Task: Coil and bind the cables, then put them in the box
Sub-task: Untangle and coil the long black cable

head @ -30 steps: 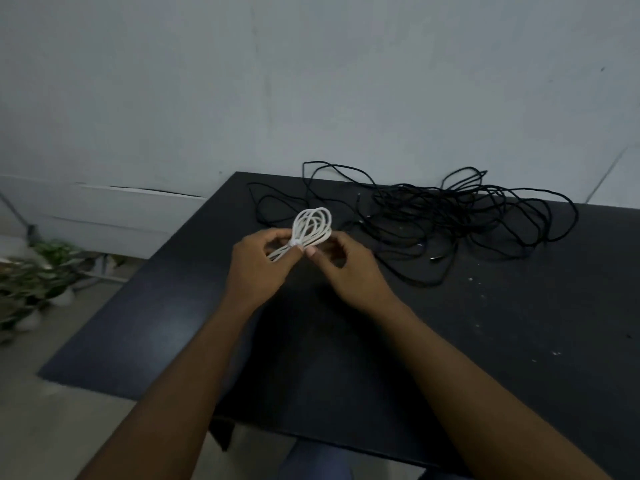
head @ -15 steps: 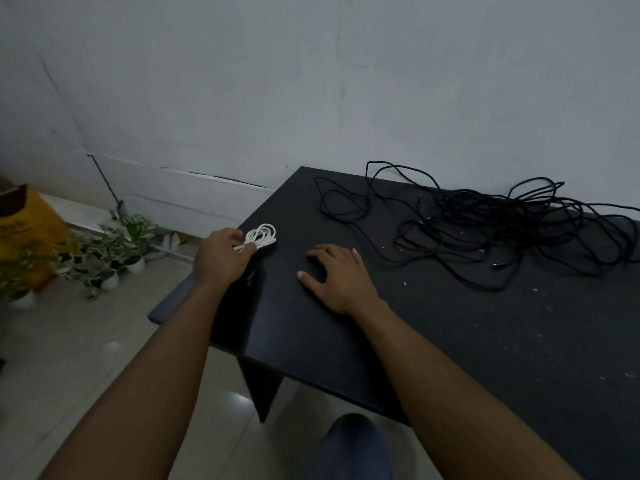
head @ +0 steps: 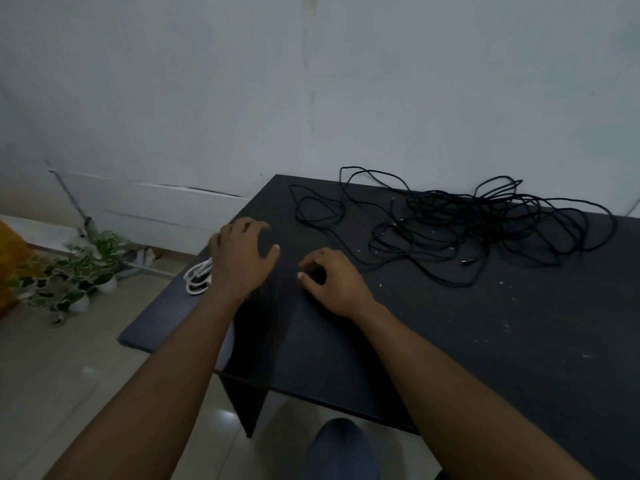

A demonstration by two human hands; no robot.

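both forearms are stretching forward, bare and side by side. the left hand (head: 242, 263) is lying palm down with fingers spread. the right hand (head: 334, 284) is resting palm down, fingers loosely curled.

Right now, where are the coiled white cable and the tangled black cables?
Coiled white cable (head: 196, 276): head view, its looped strands.
Tangled black cables (head: 460, 216): head view, middle of the heap.

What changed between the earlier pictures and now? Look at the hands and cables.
The left hand carried the white coiled cable to the left edge of the table, let go and is now open beside it. The right hand let go earlier and rests on the table. The black cable tangle stayed put.
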